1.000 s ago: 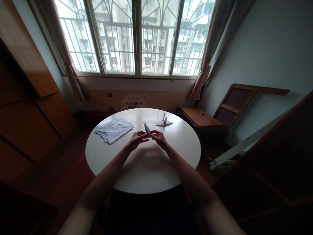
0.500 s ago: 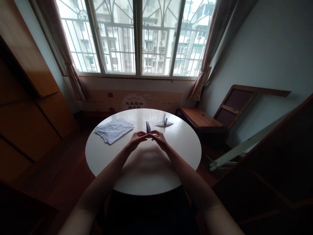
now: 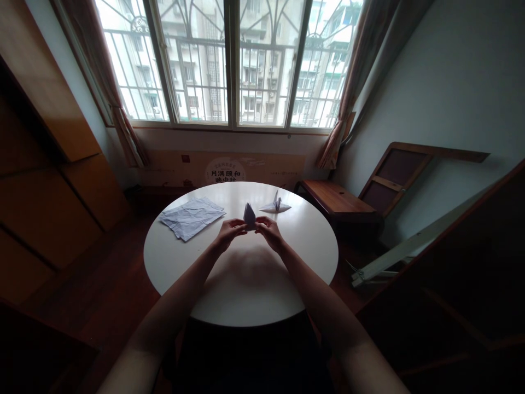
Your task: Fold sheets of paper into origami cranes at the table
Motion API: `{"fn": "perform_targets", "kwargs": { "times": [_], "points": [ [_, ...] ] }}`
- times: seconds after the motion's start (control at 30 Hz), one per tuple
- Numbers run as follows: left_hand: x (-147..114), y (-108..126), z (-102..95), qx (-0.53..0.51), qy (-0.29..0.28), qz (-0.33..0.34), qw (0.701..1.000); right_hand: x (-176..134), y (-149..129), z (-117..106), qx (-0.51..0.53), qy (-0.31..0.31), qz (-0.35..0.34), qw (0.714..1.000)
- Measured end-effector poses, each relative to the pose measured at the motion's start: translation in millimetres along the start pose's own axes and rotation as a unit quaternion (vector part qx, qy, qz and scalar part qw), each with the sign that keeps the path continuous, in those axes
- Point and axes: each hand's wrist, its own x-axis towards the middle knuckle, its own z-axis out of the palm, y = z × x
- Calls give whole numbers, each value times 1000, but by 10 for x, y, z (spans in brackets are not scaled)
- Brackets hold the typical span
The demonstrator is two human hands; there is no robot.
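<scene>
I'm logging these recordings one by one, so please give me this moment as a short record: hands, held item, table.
Left hand: grips left side of folded paper
Right hand: grips its right side
Held item: folded paper, pointed end up
Table: round, white
On table, left: creased paper sheets, overlapping
On table, far right: folded paper bird

Both arms (image 3: 176,303) (image 3: 324,303) reach forward, hands (image 3: 229,233) (image 3: 269,232) close together, fingers (image 3: 237,222) (image 3: 261,220) curled inward.
</scene>
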Motion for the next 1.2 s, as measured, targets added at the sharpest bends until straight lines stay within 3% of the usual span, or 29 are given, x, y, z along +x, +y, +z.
{"fn": "perform_targets", "kwargs": {
  "times": [0.4, 0.73, 1.0, 1.2],
  "points": [
    [66, -101, -44, -10, 37, 15, 999, 12, 64, 14, 59, -11, 25, 998],
    [45, -98, -51, 42, -7, 4, 999, -52, -14, 36, 51, -48, 94, 993],
    [21, -70, -33, 51, -23, -31, 998, -31, 11, -10, 2, -50, 76, 996],
    [-1, -22, -5, 82, -21, 19, 996, -38, -25, 5, -12, -43, 78, 996]
  ]
}}
